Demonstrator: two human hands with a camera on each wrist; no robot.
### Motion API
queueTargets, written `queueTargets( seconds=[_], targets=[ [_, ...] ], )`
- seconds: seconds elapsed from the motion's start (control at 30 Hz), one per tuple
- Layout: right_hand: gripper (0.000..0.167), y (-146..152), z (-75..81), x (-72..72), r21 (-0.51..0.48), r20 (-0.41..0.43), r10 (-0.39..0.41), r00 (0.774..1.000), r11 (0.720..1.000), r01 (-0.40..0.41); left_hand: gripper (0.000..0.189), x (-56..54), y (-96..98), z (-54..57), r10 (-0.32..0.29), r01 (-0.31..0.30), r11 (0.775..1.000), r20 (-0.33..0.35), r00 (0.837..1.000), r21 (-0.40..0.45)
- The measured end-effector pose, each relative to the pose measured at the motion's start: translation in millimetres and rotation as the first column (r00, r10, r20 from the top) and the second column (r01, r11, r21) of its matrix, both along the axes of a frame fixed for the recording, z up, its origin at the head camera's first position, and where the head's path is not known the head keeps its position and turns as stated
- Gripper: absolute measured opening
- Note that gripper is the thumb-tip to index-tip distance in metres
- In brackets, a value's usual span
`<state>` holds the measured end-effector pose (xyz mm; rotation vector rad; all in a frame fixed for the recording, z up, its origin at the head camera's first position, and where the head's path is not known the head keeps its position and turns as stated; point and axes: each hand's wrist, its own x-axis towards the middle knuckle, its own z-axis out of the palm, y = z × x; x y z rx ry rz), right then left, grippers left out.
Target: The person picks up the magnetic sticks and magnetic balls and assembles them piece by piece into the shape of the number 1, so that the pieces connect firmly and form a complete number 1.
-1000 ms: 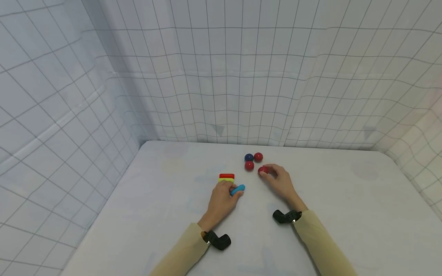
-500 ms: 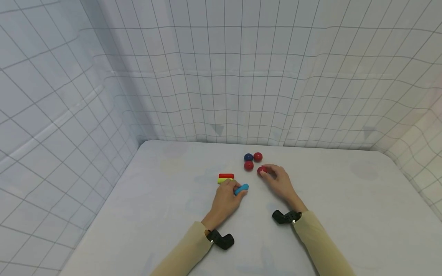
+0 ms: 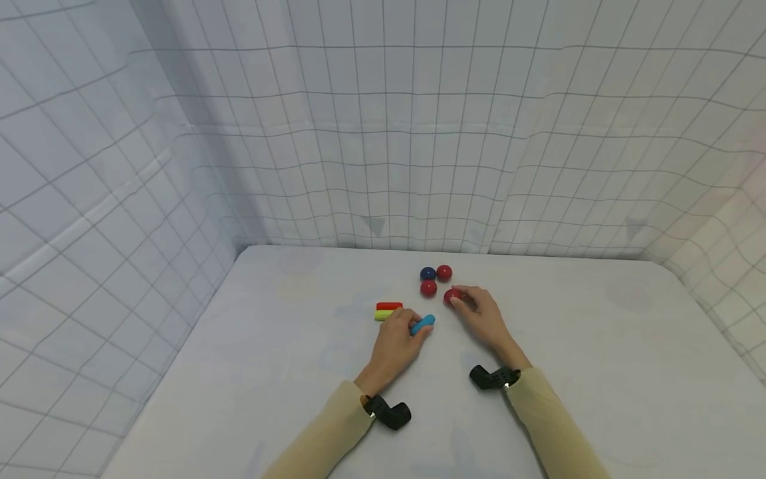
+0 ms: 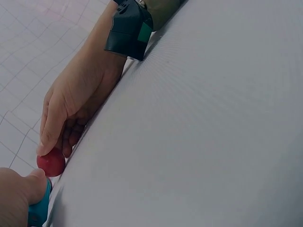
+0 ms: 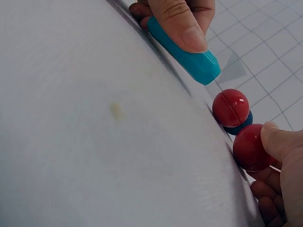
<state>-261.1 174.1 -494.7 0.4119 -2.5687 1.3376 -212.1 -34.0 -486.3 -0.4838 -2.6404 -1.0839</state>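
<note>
In the head view my left hand point(image 3: 396, 342) grips a short blue faceted stick point(image 3: 423, 324) between thumb and fingers; its kind is unclear. The right wrist view shows the stick's blunt end point(image 5: 203, 70) poking out past the thumb. My right hand point(image 3: 483, 319) pinches a glossy red ball point(image 3: 451, 297) at the tabletop, thumb on the near side. Beyond it sit another red ball point(image 3: 428, 289), a dark blue ball point(image 3: 427, 273) and a further red ball point(image 3: 444, 273), close together. A seam runs round the red ball point(image 5: 230, 108) in the right wrist view.
A red stick point(image 3: 389, 306) and a yellow stick point(image 3: 384, 315) lie side by side just beyond my left hand, the yellow partly hidden by it. The white table point(image 3: 287, 346) ends at a white grid-patterned curtain point(image 3: 383, 166). Each wrist bears a black camera point(image 3: 391, 414).
My left hand has moved right and slightly forward with the blue stick, closer to the right hand. The right hand keeps its pinch on the red ball, and the other balls stay put.
</note>
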Motion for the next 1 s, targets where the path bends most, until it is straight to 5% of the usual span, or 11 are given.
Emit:
queueTargets(
  seconds=[1.0],
  targets=[
    [0.032, 0.7, -0.3, -0.3, -0.026, 0.022, 0.012, 1.0, 1.0, -0.011, 0.026, -5.9, 17.7, 0.1, 0.063, -0.062, 0.998, 0.01, 0.998, -0.026]
  ],
)
